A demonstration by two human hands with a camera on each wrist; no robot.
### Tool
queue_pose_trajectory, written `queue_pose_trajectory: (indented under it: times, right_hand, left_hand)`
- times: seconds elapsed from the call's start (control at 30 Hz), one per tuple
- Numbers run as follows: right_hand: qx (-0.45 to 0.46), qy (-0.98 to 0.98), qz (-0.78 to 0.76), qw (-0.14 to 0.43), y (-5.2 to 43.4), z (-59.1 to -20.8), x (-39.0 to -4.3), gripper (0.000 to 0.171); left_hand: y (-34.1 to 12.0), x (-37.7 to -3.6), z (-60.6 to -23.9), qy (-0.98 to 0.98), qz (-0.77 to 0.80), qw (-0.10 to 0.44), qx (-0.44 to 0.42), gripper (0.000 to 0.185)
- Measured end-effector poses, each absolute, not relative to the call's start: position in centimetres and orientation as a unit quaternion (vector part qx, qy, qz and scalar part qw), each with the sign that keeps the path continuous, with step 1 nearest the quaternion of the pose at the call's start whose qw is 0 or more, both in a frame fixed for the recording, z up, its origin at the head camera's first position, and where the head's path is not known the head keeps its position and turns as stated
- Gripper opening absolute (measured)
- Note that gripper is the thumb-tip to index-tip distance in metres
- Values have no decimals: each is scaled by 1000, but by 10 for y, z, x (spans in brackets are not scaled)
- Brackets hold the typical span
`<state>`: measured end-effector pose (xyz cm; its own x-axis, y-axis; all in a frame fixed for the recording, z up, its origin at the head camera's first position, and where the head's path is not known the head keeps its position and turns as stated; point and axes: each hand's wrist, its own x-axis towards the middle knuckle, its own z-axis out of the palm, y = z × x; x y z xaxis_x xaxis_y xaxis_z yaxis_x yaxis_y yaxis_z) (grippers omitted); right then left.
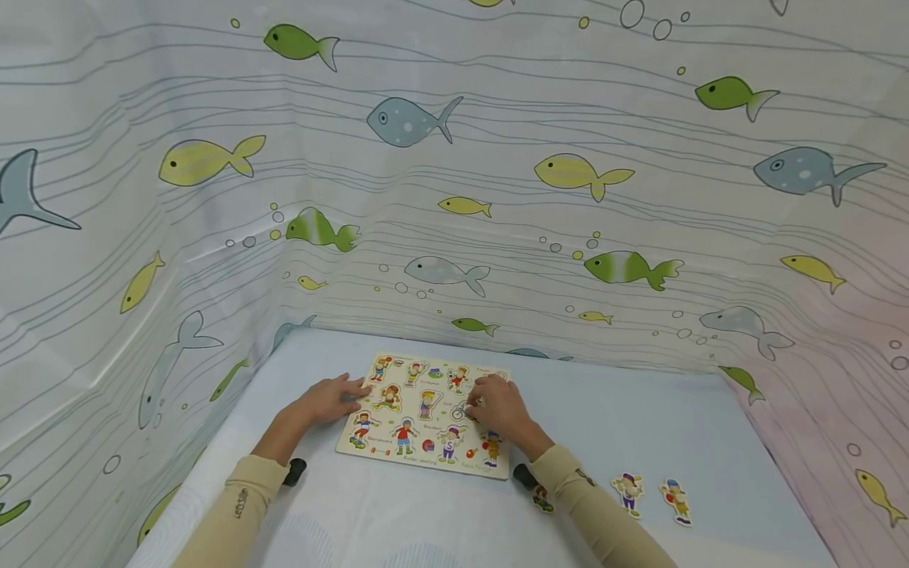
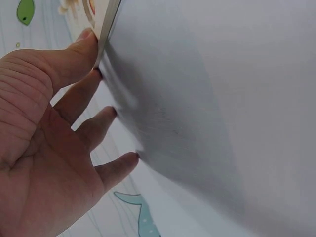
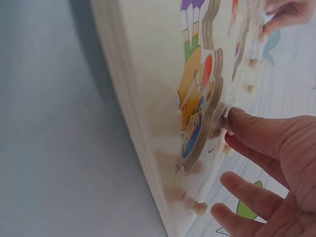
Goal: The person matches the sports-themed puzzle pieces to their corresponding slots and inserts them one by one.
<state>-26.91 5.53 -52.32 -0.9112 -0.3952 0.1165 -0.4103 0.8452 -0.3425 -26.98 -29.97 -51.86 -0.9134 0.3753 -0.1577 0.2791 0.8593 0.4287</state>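
Two hands bear on the puzzle board (image 1: 426,416), which lies flat near the desk's (image 1: 639,418) far edge, long axis left to right. Left hand (image 1: 328,399) rests spread fingers (image 2: 94,126) against the board's left edge; right hand (image 1: 501,407) sits on its right half, fingers (image 3: 256,129) loosely spread, touching a figure piece (image 3: 200,106). Three loose pieces (image 1: 628,491) lie toward the near right corner, nearest the right arm.

Curtain walls (image 1: 497,237) hem three sides; loose figures (image 1: 653,497) lie right

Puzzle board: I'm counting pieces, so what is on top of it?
The puzzle board carries many cartoon figure pieces. The right hand covers some slots; the left hand touches its left edge.
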Motion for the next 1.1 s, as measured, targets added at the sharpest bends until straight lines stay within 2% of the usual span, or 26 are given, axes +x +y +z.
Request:
queue_pose_trajectory:
  times: [0.4,1.1]
  right_hand:
    - [214,-957,195,14,66,-512,-265,20]
    - [267,-944,192,15,103,-496,-244,20]
  left_hand:
    - [-299,-269,-518,957,203,118,169,43]
    - [-301,-268,-520,957,199,108,182,41]
